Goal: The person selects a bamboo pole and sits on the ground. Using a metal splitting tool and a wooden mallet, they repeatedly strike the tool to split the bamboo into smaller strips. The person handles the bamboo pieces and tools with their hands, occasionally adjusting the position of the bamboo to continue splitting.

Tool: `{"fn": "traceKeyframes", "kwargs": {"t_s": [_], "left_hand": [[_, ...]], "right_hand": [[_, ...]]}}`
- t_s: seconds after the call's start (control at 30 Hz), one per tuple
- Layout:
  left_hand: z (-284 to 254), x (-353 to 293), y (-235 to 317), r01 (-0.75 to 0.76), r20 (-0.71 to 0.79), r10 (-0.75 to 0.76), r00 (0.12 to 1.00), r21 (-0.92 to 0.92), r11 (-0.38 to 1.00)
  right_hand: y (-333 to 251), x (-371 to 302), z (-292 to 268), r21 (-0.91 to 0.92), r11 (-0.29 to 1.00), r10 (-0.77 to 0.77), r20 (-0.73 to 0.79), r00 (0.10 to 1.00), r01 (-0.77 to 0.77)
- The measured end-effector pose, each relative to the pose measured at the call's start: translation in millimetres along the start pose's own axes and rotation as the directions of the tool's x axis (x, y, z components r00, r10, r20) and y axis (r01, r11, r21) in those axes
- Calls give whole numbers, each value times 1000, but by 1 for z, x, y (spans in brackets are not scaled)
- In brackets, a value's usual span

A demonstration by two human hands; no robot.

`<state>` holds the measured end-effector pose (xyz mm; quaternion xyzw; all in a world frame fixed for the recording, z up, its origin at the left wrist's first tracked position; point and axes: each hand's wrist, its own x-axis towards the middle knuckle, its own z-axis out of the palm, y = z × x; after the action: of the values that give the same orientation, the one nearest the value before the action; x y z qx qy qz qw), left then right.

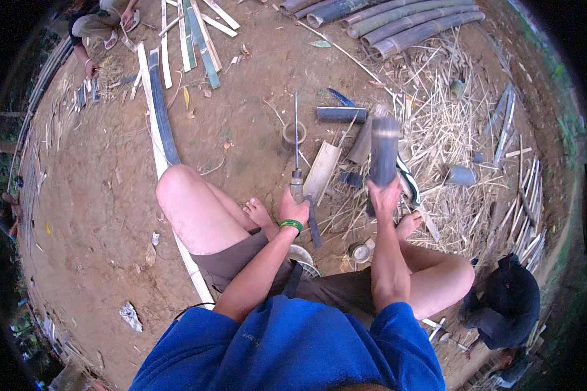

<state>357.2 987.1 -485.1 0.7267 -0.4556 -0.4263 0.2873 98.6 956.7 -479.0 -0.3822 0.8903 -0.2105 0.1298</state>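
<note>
Ground (104, 247): brown earth, littered with scraps. Heap of shavings (430, 111): pale, loose, at the person's right. Poles (417, 32): several, dark, lying together at the far right. Long strip (151, 124): pale, running past the left knee, a dark strip (164, 124) beside it. Bamboo cylinder (383, 153): one, dark (blurred in this view), raised in front of the person, right of the tool. Tool (296, 137): one, thin straight shaft pointing away from the person. Right hand (386, 193): closed round the cylinder's near end. Left hand (295, 207): wrapped about the tool's handle. Wristband (292, 225): green, left wrist.
</note>
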Motion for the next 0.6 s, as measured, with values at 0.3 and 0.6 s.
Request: {"fn": "traceKeyframes", "kwargs": {"t_s": [0.3,0.6], "left_hand": [[-3,-10,1,21,-135,-4,991,125,992],[14,2,-21,5,-146,9,989,99,995]], "right_hand": [[-266,-13,-219,489,283,-685,-499,531,825],[-205,-3,-77,34,622,-750,311,583,782]]}}
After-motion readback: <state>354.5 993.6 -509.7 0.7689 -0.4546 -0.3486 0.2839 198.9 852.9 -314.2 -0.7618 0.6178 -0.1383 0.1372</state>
